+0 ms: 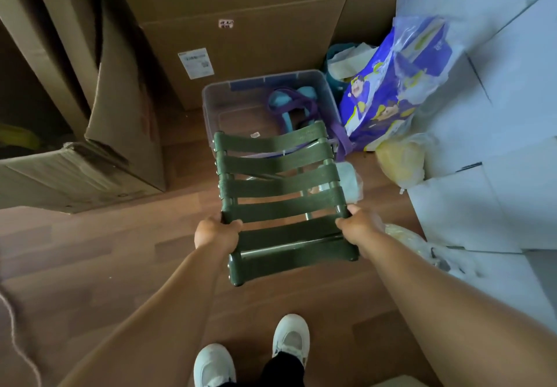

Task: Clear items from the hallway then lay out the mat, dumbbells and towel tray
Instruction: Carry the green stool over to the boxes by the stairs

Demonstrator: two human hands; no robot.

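stool (280, 188) has dark green woven straps across its frame.

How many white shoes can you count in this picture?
2. The left shoe is at the bottom edge; the right shoe is beside it, slightly further forward. Both stand on the floor, nearer than the stool. None seems hidden.

One head-worn wide-angle camera (the only view) looks steeply down and slightly forward — straight lines bow toward the edges. The left hand (217, 233) and right hand (358, 224), gripping a green stool (280, 188), lie near at mid-frame — white shoes (291, 337) mark the bottom edge, cardboard boxes (256, 40) the top.
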